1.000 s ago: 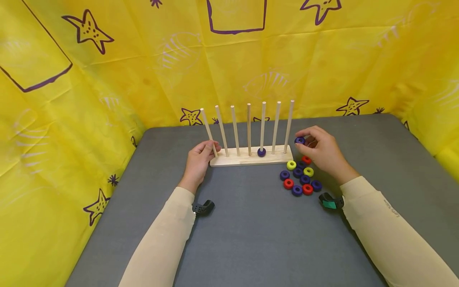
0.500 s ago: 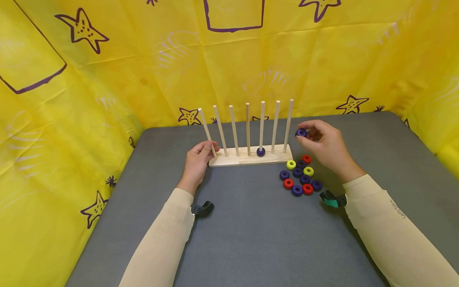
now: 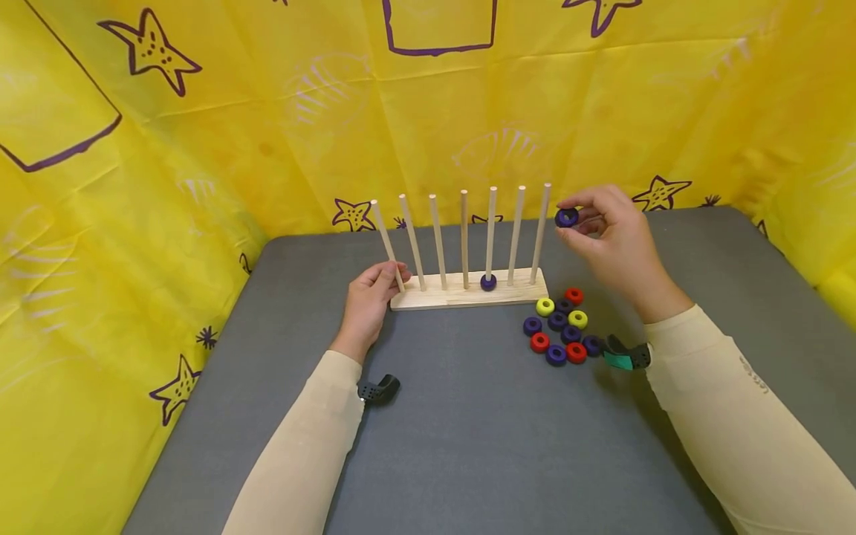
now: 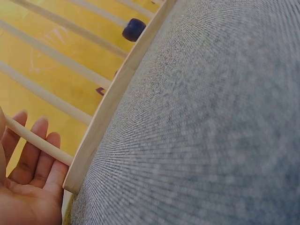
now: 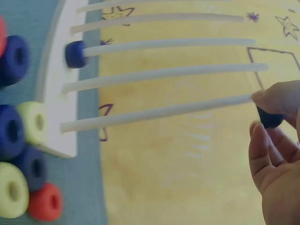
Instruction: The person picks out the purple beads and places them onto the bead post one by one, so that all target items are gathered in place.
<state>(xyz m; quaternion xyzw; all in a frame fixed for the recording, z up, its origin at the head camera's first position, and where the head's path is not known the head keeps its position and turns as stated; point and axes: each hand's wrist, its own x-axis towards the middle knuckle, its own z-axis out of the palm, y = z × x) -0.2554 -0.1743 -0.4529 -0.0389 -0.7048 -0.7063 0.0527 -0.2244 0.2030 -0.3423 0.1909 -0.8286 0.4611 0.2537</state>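
A wooden peg rack (image 3: 455,296) with a row of upright pegs stands on the grey table. One blue ring (image 3: 489,282) sits at the base of a peg right of centre. My left hand (image 3: 370,305) holds the leftmost peg (image 4: 47,146) near its base, the thumb in front and the fingers behind. Between thumb and fingertips, my right hand (image 3: 618,241) pinches another blue ring (image 3: 566,218). It is raised just right of the rightmost peg (image 3: 542,230), near the peg's upper part; the right wrist view has it close to the tip.
Loose blue, red (image 3: 539,342) and yellow (image 3: 578,319) rings lie grouped at the rack's right front, partly under my right wrist. A yellow cloth (image 3: 414,126) with starfish and fish drawings hangs behind and beside the grey table (image 3: 461,416).
My right hand has risen with the blue ring, from near the rack's right end to the height of the peg tops. The left hand keeps its place on the leftmost peg.
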